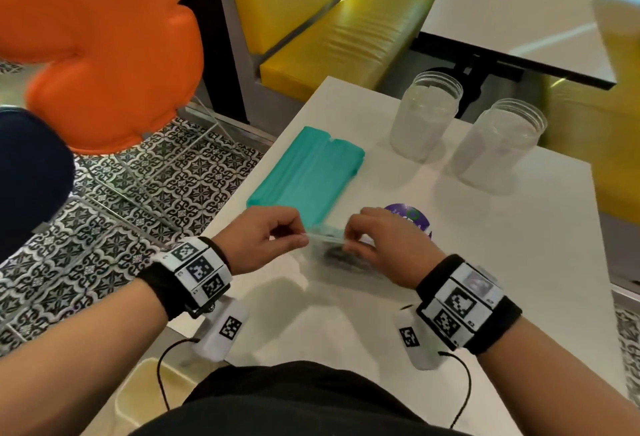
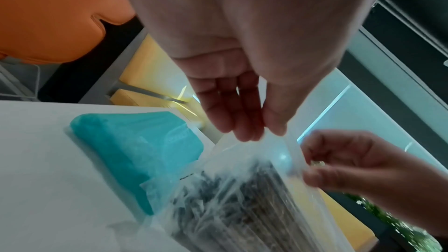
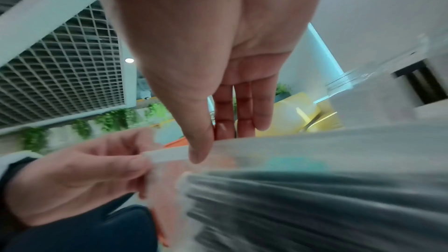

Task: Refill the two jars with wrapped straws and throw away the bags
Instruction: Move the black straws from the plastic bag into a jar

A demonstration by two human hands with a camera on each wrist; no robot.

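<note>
Both hands hold a clear bag of dark wrapped straws point(image 1: 337, 253) just above the white table point(image 1: 485, 262). My left hand point(image 1: 266, 238) pinches the bag's top edge point(image 2: 254, 141) between thumb and fingers. My right hand point(image 1: 377, 241) pinches the same edge point(image 3: 169, 155) a little to the right. The dark straws point(image 2: 237, 208) fill the bag below the hands. A second bag of teal wrapped straws point(image 1: 308, 172) lies flat on the table beyond the left hand. Two clear plastic jars point(image 1: 427, 113) point(image 1: 502, 144) stand open at the table's far side.
A purple round lid or sticker point(image 1: 410, 217) lies on the table behind my right hand. A pale bin point(image 1: 152, 390) sits on the floor at my lower left. An orange chair point(image 1: 100, 47) and a yellow bench point(image 1: 346, 37) stand beyond the table's left and far edges.
</note>
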